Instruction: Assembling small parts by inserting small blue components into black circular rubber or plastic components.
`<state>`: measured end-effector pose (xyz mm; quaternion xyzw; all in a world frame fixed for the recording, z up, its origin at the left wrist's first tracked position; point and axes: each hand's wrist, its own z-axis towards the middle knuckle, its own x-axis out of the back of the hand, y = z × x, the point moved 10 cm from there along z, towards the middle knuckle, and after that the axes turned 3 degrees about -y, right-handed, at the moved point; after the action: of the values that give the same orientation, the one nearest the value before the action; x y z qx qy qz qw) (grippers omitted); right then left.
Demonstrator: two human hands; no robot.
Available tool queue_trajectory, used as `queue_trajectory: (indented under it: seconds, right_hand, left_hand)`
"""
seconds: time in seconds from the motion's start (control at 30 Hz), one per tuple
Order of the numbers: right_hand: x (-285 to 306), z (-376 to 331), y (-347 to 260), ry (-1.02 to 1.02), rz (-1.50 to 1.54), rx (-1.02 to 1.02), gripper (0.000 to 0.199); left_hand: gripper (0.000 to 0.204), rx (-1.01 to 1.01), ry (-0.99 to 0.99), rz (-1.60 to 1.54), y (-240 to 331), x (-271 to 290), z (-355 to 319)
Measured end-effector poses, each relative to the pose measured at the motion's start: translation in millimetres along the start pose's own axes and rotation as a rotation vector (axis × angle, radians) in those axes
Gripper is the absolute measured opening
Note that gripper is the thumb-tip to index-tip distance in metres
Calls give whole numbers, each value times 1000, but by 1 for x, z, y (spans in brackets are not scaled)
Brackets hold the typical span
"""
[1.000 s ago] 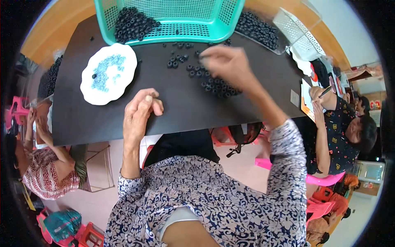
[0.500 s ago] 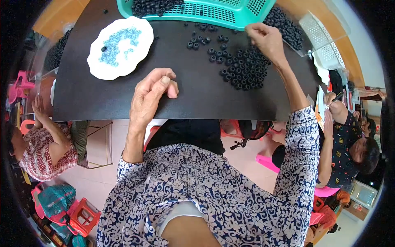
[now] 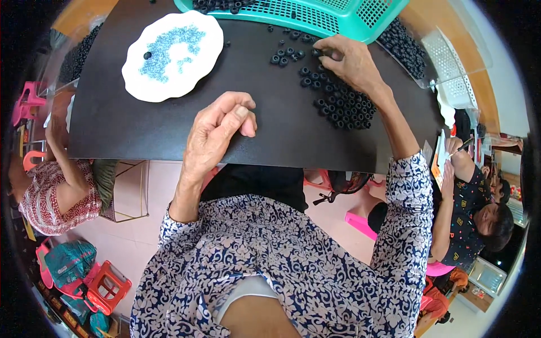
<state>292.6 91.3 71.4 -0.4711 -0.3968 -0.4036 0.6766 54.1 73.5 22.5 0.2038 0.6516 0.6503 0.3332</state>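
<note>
— Rings first: where do the black rubber rings [image 3: 338, 101] lie against the fingers?
— Scattered on the black table [image 3: 169, 132], under and just beside the right hand [image 3: 349, 62]. Its fingertips [image 3: 322, 48] press down together at the far edge of the scatter, touching one ring; whether they actually pinch it, I cannot tell.

— And the other hand?
— The left hand [image 3: 217, 132] rests near the table's front edge, well apart from the rings. Its fingers curl loosely inward, thumb against the forefinger, with nothing visible between them.

— How are the arms set?
— The right arm reaches forward and across, sleeve of blue-and-white patterned cloth ending at the forearm. The left forearm comes straight up from the lower part, wrist over the table's edge.

— Containers?
— A teal plastic basket [image 3: 338, 19] stands at the far side, just beyond the right hand, with more black rings in it. A white scalloped plate [image 3: 135, 79] lies to the left, holding small light-blue pieces and a single black ring. A white perforated basket [image 3: 456, 73] sits at the far right.
</note>
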Motion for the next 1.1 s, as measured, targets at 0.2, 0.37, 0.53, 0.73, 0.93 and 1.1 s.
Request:
queue_trajectory:
  seconds: [0.2,0.37,0.53,0.73,0.93,1.1]
  right_hand:
    - [-2,3,-11,3,-29,92,28]
    - [-1,8,-9,-48,28,47,29]
    - [13,2,-50,7,139,4,29]
    - [3,-3,-106,-38,538,21,26]
    - [-16,-2,-127,-28,700,35,24]
    - [-3,-3,-154,119,505,186,22]
  left_hand:
    - [30,0,1,24,0,-1,-2]
    - [18,-54,19,-14,1,-4,-2]
    - [19,-54,37,42,9,-4,-3]
    - [25,-7,91,-26,5,-1,3]
    - [33,-22,154,-268,2,8,2]
    - [31,-69,135,-265,5,7,3]
